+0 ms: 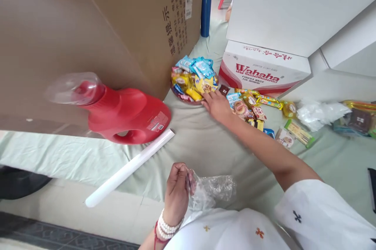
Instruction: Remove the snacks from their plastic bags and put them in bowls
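My left hand is closed around the gathered end of a crumpled clear plastic bag, with something pinkish-purple showing beside the fingers. My right hand reaches forward to the near right rim of a round bowl heaped with wrapped snacks. Its fingers are stretched out, the tips touching a yellow cookie packet on the heap; the thumb sits apart, lower by the rim. Light-blue packets lie on top at the back. To the right of this hand, assorted snack packets are spread on the pale green cloth.
A red plastic jug with a clear cap and a white roll lie left. A big brown carton, a blue cylinder and a white water carton stand behind. Rightward are a white plastic bag and more packets.
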`<control>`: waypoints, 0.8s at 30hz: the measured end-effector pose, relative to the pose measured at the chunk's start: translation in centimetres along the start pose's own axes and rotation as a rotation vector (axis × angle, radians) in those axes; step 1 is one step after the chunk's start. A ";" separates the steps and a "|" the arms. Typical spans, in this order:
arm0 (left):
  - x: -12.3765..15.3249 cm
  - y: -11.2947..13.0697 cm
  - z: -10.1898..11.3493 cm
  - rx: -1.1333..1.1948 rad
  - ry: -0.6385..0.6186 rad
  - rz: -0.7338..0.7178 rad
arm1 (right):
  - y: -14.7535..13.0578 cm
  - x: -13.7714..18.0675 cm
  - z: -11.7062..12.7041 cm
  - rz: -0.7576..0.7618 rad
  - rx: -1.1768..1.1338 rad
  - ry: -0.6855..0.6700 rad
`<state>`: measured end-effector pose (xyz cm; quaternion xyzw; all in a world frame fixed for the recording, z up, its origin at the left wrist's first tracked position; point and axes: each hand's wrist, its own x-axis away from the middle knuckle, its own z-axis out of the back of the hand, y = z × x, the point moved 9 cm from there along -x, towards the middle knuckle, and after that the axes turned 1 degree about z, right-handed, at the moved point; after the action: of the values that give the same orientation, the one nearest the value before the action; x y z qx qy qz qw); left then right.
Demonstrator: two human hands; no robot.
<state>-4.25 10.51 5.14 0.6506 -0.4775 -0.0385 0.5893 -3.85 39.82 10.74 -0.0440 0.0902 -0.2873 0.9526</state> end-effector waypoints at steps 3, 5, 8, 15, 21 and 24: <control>0.6 0.7 -1.0 -0.026 -0.046 -0.031 | -0.6 5.1 0.5 0.057 -0.023 -0.017; 0.7 1.2 -1.7 -0.047 -0.054 -0.054 | -0.3 8.2 0.8 0.073 -0.071 -0.029; 0.3 1.5 -2.8 -0.050 -0.037 -0.050 | 1.2 12.6 2.2 0.066 -0.241 0.001; 0.4 -0.2 -7.9 -0.005 -0.176 0.011 | 3.1 25.3 6.7 -0.243 -0.952 0.213; 0.6 -0.6 -12.4 -0.156 -0.269 -0.109 | 0.4 30.3 5.2 -0.347 -0.955 0.114; -0.1 0.2 -14.4 -0.295 -0.266 -0.281 | 3.0 31.8 6.6 -0.433 -0.935 0.231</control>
<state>4.42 21.15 9.59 0.6068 -0.4449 -0.2747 0.5987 25.11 24.85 12.14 -0.4497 0.3020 -0.4097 0.7340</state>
